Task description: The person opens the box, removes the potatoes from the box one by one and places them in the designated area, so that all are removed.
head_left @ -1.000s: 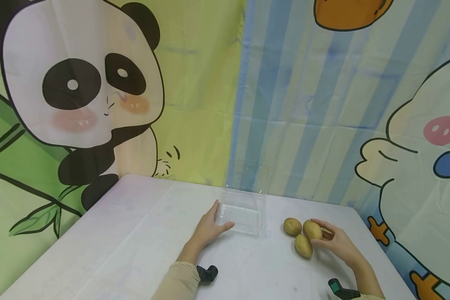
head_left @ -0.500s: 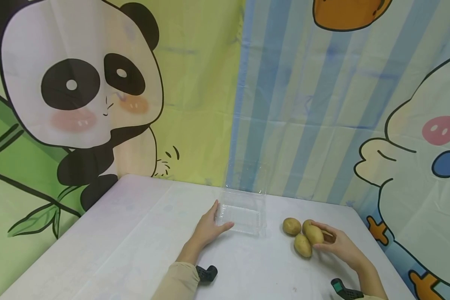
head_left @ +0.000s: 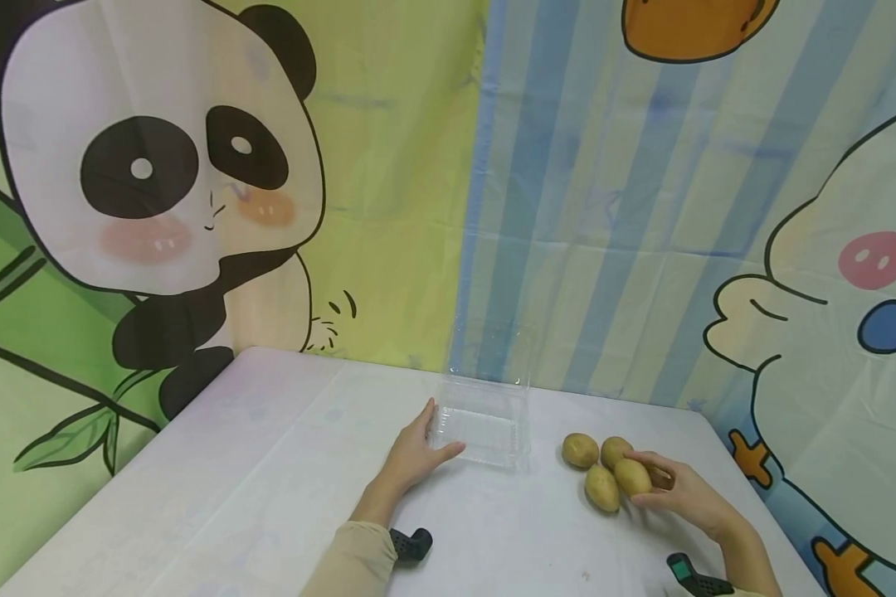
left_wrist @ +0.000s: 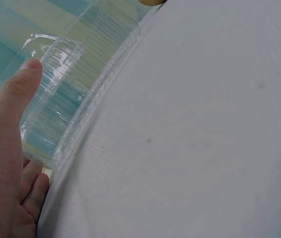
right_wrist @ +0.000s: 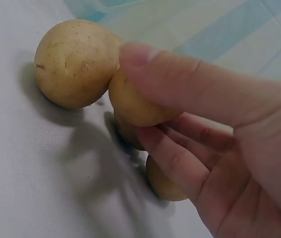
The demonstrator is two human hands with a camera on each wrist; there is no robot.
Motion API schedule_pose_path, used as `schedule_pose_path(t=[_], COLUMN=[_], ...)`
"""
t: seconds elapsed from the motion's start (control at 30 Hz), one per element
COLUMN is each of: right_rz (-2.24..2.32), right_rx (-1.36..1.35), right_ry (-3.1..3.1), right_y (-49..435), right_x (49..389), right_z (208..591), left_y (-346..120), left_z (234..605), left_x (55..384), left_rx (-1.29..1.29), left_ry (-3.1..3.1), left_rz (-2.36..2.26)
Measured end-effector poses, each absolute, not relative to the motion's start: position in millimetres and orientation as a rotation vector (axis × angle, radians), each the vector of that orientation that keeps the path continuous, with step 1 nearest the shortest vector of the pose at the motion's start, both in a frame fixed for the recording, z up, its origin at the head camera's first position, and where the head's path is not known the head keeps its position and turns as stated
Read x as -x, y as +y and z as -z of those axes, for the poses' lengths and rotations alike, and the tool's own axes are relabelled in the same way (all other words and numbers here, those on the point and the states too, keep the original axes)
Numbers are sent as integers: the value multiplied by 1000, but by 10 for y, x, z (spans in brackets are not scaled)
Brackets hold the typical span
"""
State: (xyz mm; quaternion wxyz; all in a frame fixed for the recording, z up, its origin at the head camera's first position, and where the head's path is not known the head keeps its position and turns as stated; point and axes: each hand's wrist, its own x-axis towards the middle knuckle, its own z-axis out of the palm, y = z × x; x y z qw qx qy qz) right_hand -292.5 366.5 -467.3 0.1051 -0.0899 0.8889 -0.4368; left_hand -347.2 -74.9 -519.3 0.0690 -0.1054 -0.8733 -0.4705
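Note:
My left hand [head_left: 416,454] is at the near left corner of a clear plastic clamshell box [head_left: 481,435], whose lid stands raised at the back. Its fingers lie fairly straight along the box's left side and the thumb spreads across the front. In the left wrist view the thumb [left_wrist: 24,87] overlaps the box's clear ribbed wall [left_wrist: 63,94]. My right hand [head_left: 690,496] pinches a potato [head_left: 632,478] between thumb and fingers. Close by this one lie three more potatoes, at the left [head_left: 580,450], front [head_left: 602,489] and back [head_left: 615,450]. The right wrist view shows the pinched potato [right_wrist: 139,106] overlapping others.
Both hands work over a white-covered table [head_left: 269,497]. Behind it hangs a printed curtain [head_left: 396,207] with a panda and blue stripes. Each wrist carries a black device, one on the left [head_left: 412,544] and one on the right [head_left: 698,578].
My right hand has drawn the pinched potato a little toward me and to the right, uncovering the potato behind it. The left hand and box stay in place.

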Motion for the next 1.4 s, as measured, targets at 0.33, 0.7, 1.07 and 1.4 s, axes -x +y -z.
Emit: schedule_pose_path(t=[0.33, 0.7, 1.07, 1.4], right_rz=[1279, 1369, 1303, 1225], right_rx=[317, 347, 332, 331], right_ry=[2618, 2554, 2602, 2641], right_y=[3739, 3754, 3759, 3765], right_x=[2940, 2911, 2910, 2893], right_z=[4735, 4741, 4719, 4696], left_y=[-749, -750, -748, -754], left_z=[5195, 5181, 5188, 5226], left_x=[3478, 3473, 3473, 3490], left_rx=[306, 327, 317, 329], left_ry=[-2641, -2637, -2637, -2637], left_rz=[1411, 1401, 1412, 1407])
